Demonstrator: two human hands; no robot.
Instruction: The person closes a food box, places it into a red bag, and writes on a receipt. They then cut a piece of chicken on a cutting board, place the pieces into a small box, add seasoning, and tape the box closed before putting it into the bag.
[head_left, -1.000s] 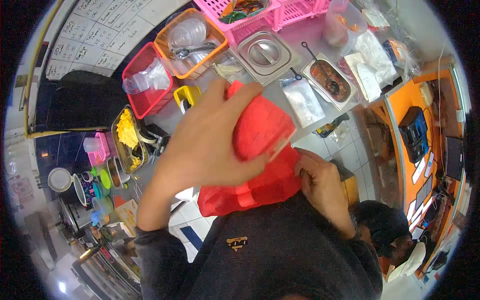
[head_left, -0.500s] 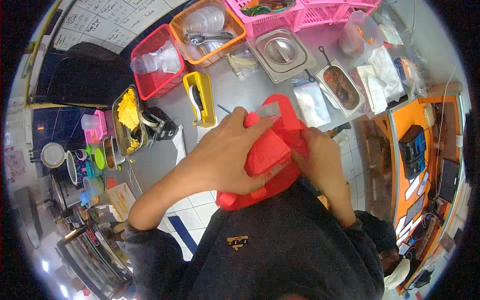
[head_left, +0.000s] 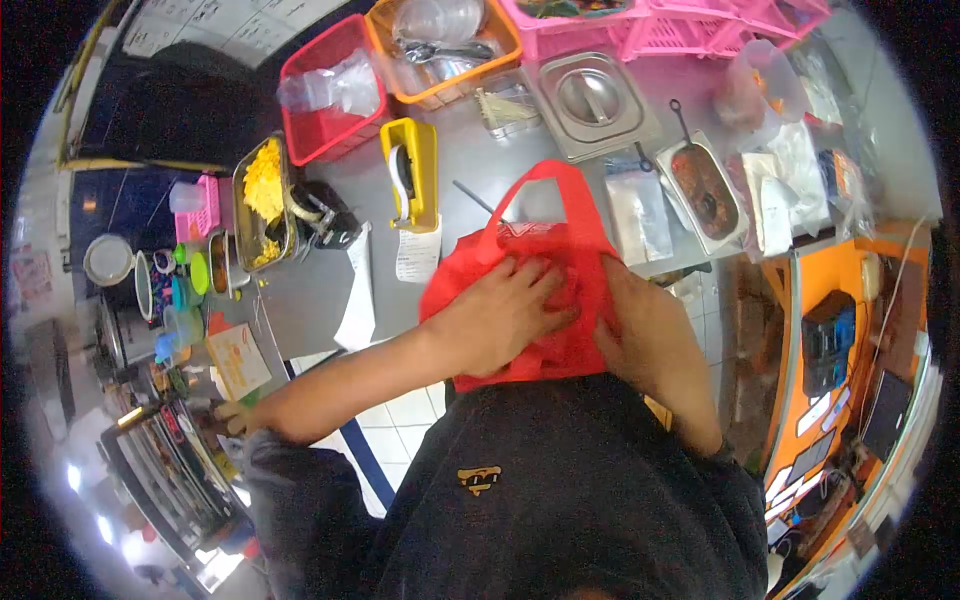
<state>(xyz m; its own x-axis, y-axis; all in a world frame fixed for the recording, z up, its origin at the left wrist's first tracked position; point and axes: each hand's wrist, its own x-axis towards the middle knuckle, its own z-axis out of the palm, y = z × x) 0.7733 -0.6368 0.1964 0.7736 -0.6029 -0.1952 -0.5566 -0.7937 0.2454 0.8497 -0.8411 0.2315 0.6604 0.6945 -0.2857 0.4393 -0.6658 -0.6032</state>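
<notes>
A red fabric carrier bag (head_left: 455,290) is held against the front of my dark shirt, its loop handle (head_left: 550,168) standing up toward the table. My left hand (head_left: 515,315) lies across the bag's middle with its fingers curled into the red folds. On the bag's right side, my right hand (head_left: 640,325) grips the edge, its fingertips partly hidden by the fabric. What is inside the bag, if anything, cannot be made out. Just beyond the bag, a printed receipt (head_left: 418,256) lies by a yellow tape dispenser (head_left: 424,165).
On the steel table (head_left: 460,150) stand a lidded metal pan (head_left: 600,135), a tray of red sauce (head_left: 705,190), clear plastic sleeves (head_left: 640,215) and a tray of yellow food (head_left: 265,185). Red (head_left: 310,130) and orange (head_left: 440,95) baskets sit at the back. An orange shelf (head_left: 815,270) is at right.
The bag has turned and opened out, its handle now upright. The boxy red shape under my left hand no longer shows. My left hand has shifted onto the bag's middle.
</notes>
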